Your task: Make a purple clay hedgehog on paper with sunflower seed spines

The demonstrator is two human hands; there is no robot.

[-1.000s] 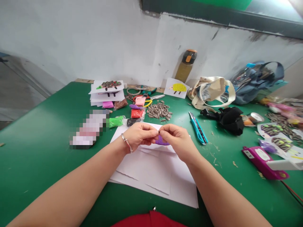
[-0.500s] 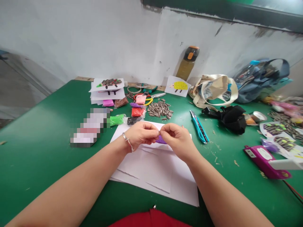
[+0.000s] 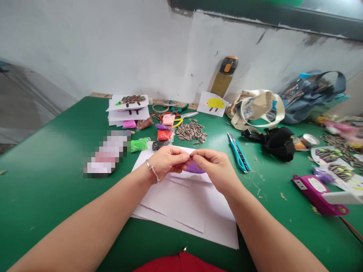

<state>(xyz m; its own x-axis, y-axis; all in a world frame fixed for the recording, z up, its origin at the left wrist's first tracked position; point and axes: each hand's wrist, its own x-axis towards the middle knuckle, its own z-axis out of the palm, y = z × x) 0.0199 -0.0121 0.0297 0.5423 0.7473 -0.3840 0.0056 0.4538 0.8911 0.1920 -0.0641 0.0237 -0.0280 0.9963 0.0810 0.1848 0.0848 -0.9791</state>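
Note:
My left hand (image 3: 172,162), with a silver bangle at the wrist, pinches a tiny dark piece between thumb and fingers. From the right, my right hand (image 3: 212,166) pinches the same dark piece, and the fingertips of both hands meet. Just beneath them a flat purple shape (image 3: 195,167) shows on a white sheet, partly covered by the fingers. That sheet lies over a stack of white paper (image 3: 181,204) on the green table. Behind the hands are a black clay packet (image 3: 160,145), a red packet (image 3: 165,135) and a green packet (image 3: 139,144).
Sunflower seeds (image 3: 192,131) lie in a pile beyond the hands, near scissors (image 3: 189,115). A blue utility knife (image 3: 238,153) is on the right, then a black pouch (image 3: 279,143) and a magenta device (image 3: 317,192). A bottle (image 3: 225,75) stands by the wall.
The right hand has shifted slightly and its fingers are straighter. More of the purple shape shows below, and the dark piece between the fingertips is easier to see.

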